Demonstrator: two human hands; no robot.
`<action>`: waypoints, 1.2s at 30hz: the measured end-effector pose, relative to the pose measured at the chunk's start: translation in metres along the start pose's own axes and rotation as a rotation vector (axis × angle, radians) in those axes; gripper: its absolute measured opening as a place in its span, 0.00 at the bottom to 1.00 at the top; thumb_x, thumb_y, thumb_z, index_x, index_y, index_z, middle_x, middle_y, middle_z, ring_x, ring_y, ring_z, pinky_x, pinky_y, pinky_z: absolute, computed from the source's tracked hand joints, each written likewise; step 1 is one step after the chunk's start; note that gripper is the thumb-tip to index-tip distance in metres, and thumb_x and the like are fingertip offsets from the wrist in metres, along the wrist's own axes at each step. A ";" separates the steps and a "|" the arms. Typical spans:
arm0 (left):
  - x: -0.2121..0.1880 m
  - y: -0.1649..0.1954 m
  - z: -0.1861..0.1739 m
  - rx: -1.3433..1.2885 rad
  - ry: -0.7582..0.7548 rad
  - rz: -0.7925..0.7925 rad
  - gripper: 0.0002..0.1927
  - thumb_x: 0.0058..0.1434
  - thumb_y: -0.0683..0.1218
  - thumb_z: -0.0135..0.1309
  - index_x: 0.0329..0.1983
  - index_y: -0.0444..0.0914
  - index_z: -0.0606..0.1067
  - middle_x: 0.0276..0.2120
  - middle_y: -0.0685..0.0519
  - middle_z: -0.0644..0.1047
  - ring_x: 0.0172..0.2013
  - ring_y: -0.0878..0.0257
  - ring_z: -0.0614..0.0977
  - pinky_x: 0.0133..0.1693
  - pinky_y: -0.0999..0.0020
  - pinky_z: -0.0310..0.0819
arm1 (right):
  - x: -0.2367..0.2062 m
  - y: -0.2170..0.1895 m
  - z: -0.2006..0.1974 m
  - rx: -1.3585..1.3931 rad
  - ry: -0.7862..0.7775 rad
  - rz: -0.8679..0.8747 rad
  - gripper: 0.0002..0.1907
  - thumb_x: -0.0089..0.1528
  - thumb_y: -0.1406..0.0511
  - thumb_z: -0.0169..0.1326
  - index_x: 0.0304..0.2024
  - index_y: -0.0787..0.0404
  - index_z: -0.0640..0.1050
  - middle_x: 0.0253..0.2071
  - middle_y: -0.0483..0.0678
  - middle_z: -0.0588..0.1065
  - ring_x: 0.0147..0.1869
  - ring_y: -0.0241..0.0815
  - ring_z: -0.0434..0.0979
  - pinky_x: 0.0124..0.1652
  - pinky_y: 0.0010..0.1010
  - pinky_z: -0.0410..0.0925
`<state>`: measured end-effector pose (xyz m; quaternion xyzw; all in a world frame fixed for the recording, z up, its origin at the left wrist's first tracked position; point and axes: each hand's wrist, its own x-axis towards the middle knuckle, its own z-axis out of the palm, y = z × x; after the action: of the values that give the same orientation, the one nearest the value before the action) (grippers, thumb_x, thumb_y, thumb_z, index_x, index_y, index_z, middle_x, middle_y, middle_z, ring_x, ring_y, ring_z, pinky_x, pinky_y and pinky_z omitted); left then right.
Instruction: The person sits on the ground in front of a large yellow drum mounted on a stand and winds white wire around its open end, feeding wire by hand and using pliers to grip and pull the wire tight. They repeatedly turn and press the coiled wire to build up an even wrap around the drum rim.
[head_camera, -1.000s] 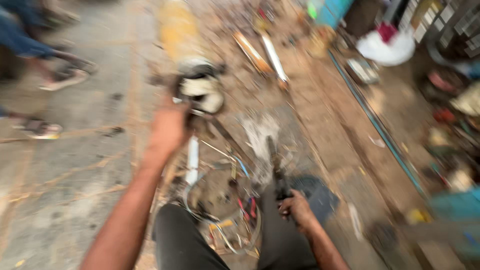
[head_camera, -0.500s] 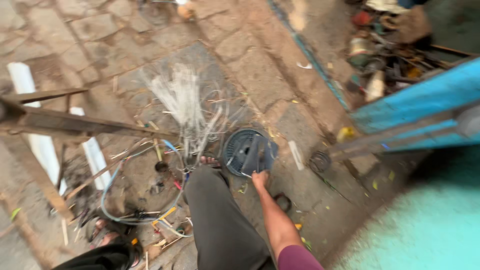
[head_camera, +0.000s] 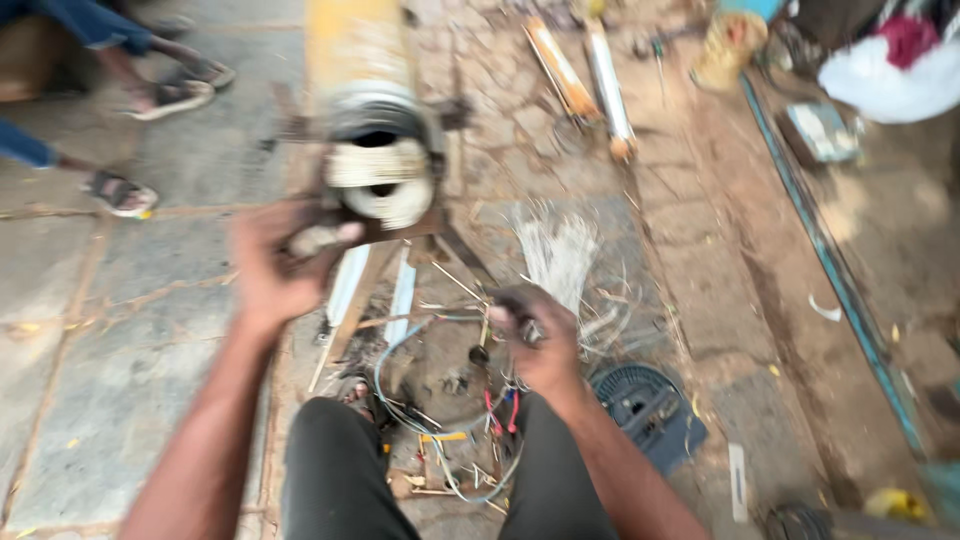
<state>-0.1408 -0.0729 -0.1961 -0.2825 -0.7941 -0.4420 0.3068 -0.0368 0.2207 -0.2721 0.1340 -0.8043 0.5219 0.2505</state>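
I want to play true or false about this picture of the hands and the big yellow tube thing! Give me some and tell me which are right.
1. The left hand is at the open end of the yellow cylinder, where pale windings show. True.
2. The right hand lies flat and open on the ground. False: it is raised and closed around something small and dark; the blur hides what it is.
3. A dark round disc lies on the stone floor beside the right arm. True.
4. The cylinder is bright green. False: it is yellow.
5. Loose coloured wires lie between the knees. True.
6. Nobody else is nearby. False: sandalled feet show at the upper left.
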 end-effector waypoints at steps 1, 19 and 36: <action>0.003 0.002 0.001 -0.112 0.000 0.041 0.09 0.57 0.40 0.70 0.37 0.33 0.81 0.41 0.41 0.83 0.52 0.51 0.82 0.50 0.62 0.78 | 0.020 -0.033 0.017 -0.086 -0.035 -0.228 0.16 0.69 0.59 0.58 0.57 0.58 0.77 0.44 0.50 0.82 0.40 0.42 0.84 0.37 0.32 0.75; -0.014 0.007 0.015 0.199 0.341 0.207 0.19 0.57 0.38 0.63 0.52 0.38 0.76 0.57 0.38 0.78 0.47 0.45 0.85 0.46 0.57 0.83 | 0.107 -0.103 0.068 -0.961 -0.223 -0.312 0.17 0.68 0.58 0.51 0.60 0.45 0.72 0.20 0.51 0.76 0.20 0.54 0.77 0.24 0.52 0.70; 0.001 -0.030 0.027 0.136 0.410 0.291 0.16 0.58 0.35 0.56 0.50 0.35 0.76 0.50 0.40 0.81 0.48 0.51 0.87 0.50 0.62 0.84 | 0.142 -0.062 0.047 -0.857 -0.301 -0.431 0.20 0.68 0.49 0.48 0.45 0.55 0.80 0.18 0.47 0.74 0.13 0.40 0.70 0.16 0.40 0.66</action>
<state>-0.1694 -0.0624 -0.2231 -0.2771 -0.6941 -0.3870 0.5401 -0.1383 0.1582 -0.1629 0.2558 -0.9276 0.0557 0.2665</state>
